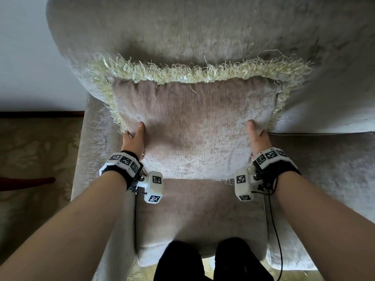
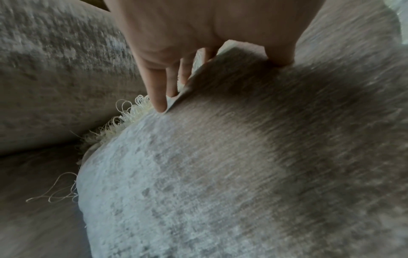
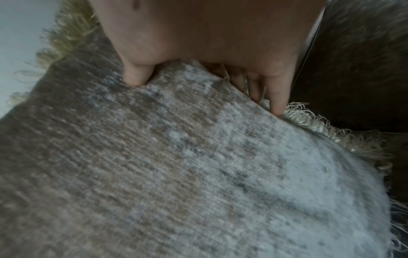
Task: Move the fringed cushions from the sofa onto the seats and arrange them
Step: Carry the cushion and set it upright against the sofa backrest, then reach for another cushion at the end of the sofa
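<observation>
A beige velvet cushion [image 1: 192,126] with a cream fringe [image 1: 182,73] leans against the backrest [image 1: 203,31] of the sofa, its lower edge over the seat [image 1: 198,211]. My left hand [image 1: 134,136] grips its left edge, thumb on the front face and fingers behind. My right hand [image 1: 256,136] grips the right edge the same way. In the left wrist view the left hand [image 2: 198,57] pinches the cushion [image 2: 220,165] at its fringed seam. In the right wrist view the right hand [image 3: 198,69] pinches the cushion [image 3: 176,165], thumb dug into the fabric.
The sofa's left armrest [image 1: 89,159] stands beside my left arm, with patterned carpet [image 1: 34,159] and a dark wooden leg [image 1: 26,182] further left. A second seat cushion [image 1: 328,179] lies to the right. My legs [image 1: 207,260] touch the seat's front edge. A black cable [image 1: 274,224] hangs from my right wrist.
</observation>
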The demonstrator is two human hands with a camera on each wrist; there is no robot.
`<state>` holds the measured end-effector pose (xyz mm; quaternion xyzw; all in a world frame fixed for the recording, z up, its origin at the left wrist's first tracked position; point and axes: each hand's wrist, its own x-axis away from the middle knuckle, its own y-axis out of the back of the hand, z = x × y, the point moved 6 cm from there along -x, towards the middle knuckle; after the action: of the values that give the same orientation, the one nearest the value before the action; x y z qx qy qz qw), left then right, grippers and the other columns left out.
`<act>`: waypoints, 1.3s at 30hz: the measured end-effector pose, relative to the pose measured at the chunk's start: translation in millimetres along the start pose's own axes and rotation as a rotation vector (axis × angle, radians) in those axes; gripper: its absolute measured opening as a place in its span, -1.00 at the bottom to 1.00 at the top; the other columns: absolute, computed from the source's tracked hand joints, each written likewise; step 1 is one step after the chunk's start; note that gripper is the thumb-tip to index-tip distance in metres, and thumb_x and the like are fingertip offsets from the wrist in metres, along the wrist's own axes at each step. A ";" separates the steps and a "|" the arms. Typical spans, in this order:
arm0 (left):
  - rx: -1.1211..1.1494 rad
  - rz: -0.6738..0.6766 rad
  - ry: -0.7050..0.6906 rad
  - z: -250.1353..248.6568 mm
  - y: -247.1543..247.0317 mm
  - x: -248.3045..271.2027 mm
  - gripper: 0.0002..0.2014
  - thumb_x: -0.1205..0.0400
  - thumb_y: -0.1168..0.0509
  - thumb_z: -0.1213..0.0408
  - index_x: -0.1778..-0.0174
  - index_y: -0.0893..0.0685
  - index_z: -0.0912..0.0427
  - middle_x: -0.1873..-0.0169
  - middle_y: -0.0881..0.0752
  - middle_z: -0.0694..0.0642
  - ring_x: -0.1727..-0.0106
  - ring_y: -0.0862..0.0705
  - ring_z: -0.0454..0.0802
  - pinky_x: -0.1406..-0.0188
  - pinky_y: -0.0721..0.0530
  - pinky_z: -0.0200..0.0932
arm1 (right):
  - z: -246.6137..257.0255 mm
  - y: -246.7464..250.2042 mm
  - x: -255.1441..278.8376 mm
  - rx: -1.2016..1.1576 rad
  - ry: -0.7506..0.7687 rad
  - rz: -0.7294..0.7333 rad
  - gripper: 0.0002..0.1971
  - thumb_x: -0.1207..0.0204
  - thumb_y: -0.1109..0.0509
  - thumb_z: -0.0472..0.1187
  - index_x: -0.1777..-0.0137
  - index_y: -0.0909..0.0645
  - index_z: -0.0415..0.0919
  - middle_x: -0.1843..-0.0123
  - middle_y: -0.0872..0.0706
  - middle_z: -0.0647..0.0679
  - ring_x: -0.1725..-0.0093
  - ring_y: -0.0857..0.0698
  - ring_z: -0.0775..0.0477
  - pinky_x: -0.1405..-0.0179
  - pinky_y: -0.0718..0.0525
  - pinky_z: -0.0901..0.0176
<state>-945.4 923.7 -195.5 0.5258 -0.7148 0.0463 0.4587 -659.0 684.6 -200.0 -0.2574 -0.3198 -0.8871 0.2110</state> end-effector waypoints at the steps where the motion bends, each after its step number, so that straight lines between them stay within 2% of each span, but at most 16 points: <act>1: -0.008 -0.004 -0.011 0.8 1.8 2.8 -0.26 -0.81 -0.14 -0.26 -0.83 -0.21 0.09 -0.03 -0.57 -0.01 0.23 -0.50 -0.05 -0.48 -0.72 0.26 | -0.8 1.5 3.9 0.002 0.007 0.019 -0.10 -0.53 -0.21 0.37 -0.68 -0.12 -0.22 -0.62 -0.36 -0.21 -0.54 -0.42 -0.24 -0.50 -0.36 -0.07; 2: -0.025 0.001 -0.021 0.8 3.1 6.6 -0.29 -0.81 -0.13 -0.25 -0.80 -0.25 0.09 0.08 -0.53 -0.02 0.24 -0.51 -0.08 -0.48 -0.71 0.28 | -0.9 3.0 8.6 0.011 0.011 0.044 -0.07 -0.51 -0.22 0.39 -0.69 -0.10 -0.24 -0.65 -0.32 -0.21 -0.57 -0.38 -0.23 -0.50 -0.32 -0.07; 3: -0.051 0.018 -0.036 1.7 1.8 7.0 -0.31 -0.81 -0.13 -0.25 -0.78 -0.27 0.09 0.06 -0.55 0.00 0.16 -0.58 -0.05 -0.50 -0.69 0.31 | -2.9 3.8 10.6 0.025 0.007 0.061 -0.05 -0.50 -0.23 0.40 -0.69 -0.09 -0.24 -0.66 -0.29 -0.20 -0.59 -0.35 -0.22 -0.50 -0.30 -0.06; 5: -0.092 0.043 -0.091 -1.9 4.3 17.0 -0.29 -0.80 -0.15 -0.27 -0.78 -0.26 0.06 -0.27 -0.61 0.12 -0.28 -0.69 0.15 -0.56 -0.61 0.35 | -1.6 11.0 21.2 0.043 0.016 0.072 -0.04 -0.49 -0.26 0.40 -0.70 -0.11 -0.23 -0.67 -0.29 -0.18 -0.60 -0.35 -0.21 -0.48 -0.30 -0.04; 6: -0.112 0.051 -0.110 -6.6 6.1 24.6 -0.26 -0.78 -0.17 -0.29 -0.80 -0.24 0.05 -0.46 -0.58 0.15 -0.49 -0.63 0.23 -0.60 -0.57 0.38 | 2.5 16.5 27.5 0.043 0.027 0.072 -0.06 -0.49 -0.28 0.37 -0.69 -0.13 -0.22 -0.66 -0.30 -0.16 -0.59 -0.36 -0.21 -0.47 -0.31 -0.02; 8: -0.176 0.053 -0.154 -17.4 7.8 37.4 -0.22 -0.78 -0.21 -0.26 -0.84 -0.19 0.06 -0.65 -0.51 0.18 -0.65 -0.53 0.31 -0.65 -0.50 0.41 | 11.5 25.5 35.5 0.044 0.058 0.075 -0.10 -0.50 -0.33 0.32 -0.69 -0.16 -0.20 -0.66 -0.32 -0.15 -0.58 -0.38 -0.21 -0.45 -0.33 -0.01; 11: -0.377 0.045 -0.281 -43.6 7.1 71.4 -0.22 -0.81 -0.21 -0.19 -0.86 -0.17 0.12 -0.74 -0.43 0.28 -0.70 -0.48 0.35 -0.67 -0.47 0.38 | 35.4 46.0 55.7 0.076 0.163 0.082 -0.16 -0.53 -0.39 0.21 -0.68 -0.18 -0.20 -0.64 -0.33 -0.17 -0.57 -0.39 -0.23 -0.44 -0.36 -0.04; 14: -0.597 0.022 -0.415 -71.6 4.5 110.9 -0.25 -0.81 -0.22 -0.19 -0.84 -0.24 0.12 -0.78 -0.39 0.25 -0.73 -0.45 0.29 -0.67 -0.47 0.30 | 59.5 64.1 77.3 0.208 0.289 0.079 -0.19 -0.54 -0.39 0.18 -0.68 -0.19 -0.15 -0.65 -0.28 -0.17 -0.58 -0.37 -0.23 -0.48 -0.37 -0.07; 17: -0.710 0.002 -0.541 -96.7 -1.9 154.5 -0.27 -0.81 -0.23 -0.18 -0.82 -0.30 0.14 -0.79 -0.37 0.20 -0.76 -0.40 0.21 -0.71 -0.41 0.22 | 77.8 83.0 99.7 0.312 0.374 0.113 -0.18 -0.54 -0.36 0.21 -0.70 -0.11 -0.06 -0.68 -0.19 -0.15 -0.60 -0.32 -0.24 -0.52 -0.38 -0.16; 21: -0.833 -0.044 -0.680 -127.8 -4.9 220.8 -0.29 -0.81 -0.21 -0.19 -0.80 -0.35 0.15 -0.79 -0.37 0.16 -0.77 -0.40 0.17 -0.75 -0.40 0.20 | 102.4 121.5 130.9 0.386 0.475 0.113 -0.24 -0.58 -0.36 0.13 -0.67 -0.18 -0.14 -0.66 -0.20 -0.16 -0.56 -0.38 -0.22 -0.48 -0.39 -0.08; 25: -0.876 -0.126 -0.780 -153.5 -1.4 289.0 -0.29 -0.79 -0.17 -0.26 -0.78 -0.40 0.11 -0.78 -0.39 0.12 -0.76 -0.41 0.15 -0.77 -0.35 0.31 | 125.1 173.6 163.8 0.451 0.558 0.057 -0.26 -0.56 -0.34 0.15 -0.65 -0.23 -0.16 -0.63 -0.26 -0.19 -0.53 -0.41 -0.23 -0.46 -0.44 -0.08; 26: -0.883 -0.140 -0.777 -158.0 0.1 291.3 -0.30 -0.78 -0.18 -0.27 -0.76 -0.43 0.09 -0.76 -0.42 0.12 -0.74 -0.44 0.15 -0.75 -0.37 0.33 | 129.5 174.4 164.7 0.469 0.564 0.061 -0.27 -0.56 -0.34 0.16 -0.64 -0.24 -0.15 -0.62 -0.27 -0.19 -0.53 -0.41 -0.23 -0.46 -0.44 -0.10; 29: -0.853 -0.130 -0.774 -169.3 3.8 316.1 -0.35 -0.78 -0.25 -0.21 -0.72 -0.49 0.08 -0.72 -0.47 0.15 -0.69 -0.50 0.18 -0.70 -0.48 0.25 | 140.8 190.4 183.5 0.498 0.587 0.078 -0.32 -0.54 -0.33 0.17 -0.58 -0.36 -0.15 -0.58 -0.32 -0.19 -0.48 -0.45 -0.23 -0.43 -0.47 -0.14; 31: -0.839 -0.124 -0.828 -178.0 5.0 354.6 -0.36 -0.78 -0.28 -0.18 -0.71 -0.50 0.10 -0.73 -0.46 0.18 -0.67 -0.53 0.21 -0.66 -0.53 0.24 | 141.5 219.0 207.1 0.485 0.621 0.023 -0.41 -0.55 -0.33 0.10 -0.52 -0.44 -0.16 -0.54 -0.39 -0.19 -0.41 -0.51 -0.21 -0.36 -0.51 -0.05; 34: -0.848 -0.132 -0.904 -192.8 5.6 397.8 -0.38 -0.78 -0.29 -0.16 -0.71 -0.50 0.08 -0.70 -0.50 0.18 -0.63 -0.57 0.20 -0.64 -0.54 0.22 | 141.9 250.0 233.5 0.490 0.659 -0.039 -0.48 -0.59 -0.32 -0.01 -0.50 -0.46 -0.20 -0.49 -0.46 -0.20 -0.37 -0.55 -0.17 -0.26 -0.49 0.07; 39: -0.915 -0.109 -1.045 -198.6 1.4 457.4 -0.38 -0.79 -0.28 -0.15 -0.73 -0.48 0.09 -0.69 -0.52 0.19 -0.61 -0.60 0.20 -0.58 -0.55 0.14 | 130.1 295.3 285.5 0.425 0.673 -0.165 -0.52 -0.59 -0.32 0.01 -0.46 -0.51 -0.18 -0.45 -0.53 -0.16 -0.34 -0.57 -0.14 -0.16 -0.51 0.12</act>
<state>-837.9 708.9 241.6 0.2680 -0.7621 -0.5418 0.2319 -680.2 504.1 190.7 0.1232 -0.4289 -0.8498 0.2806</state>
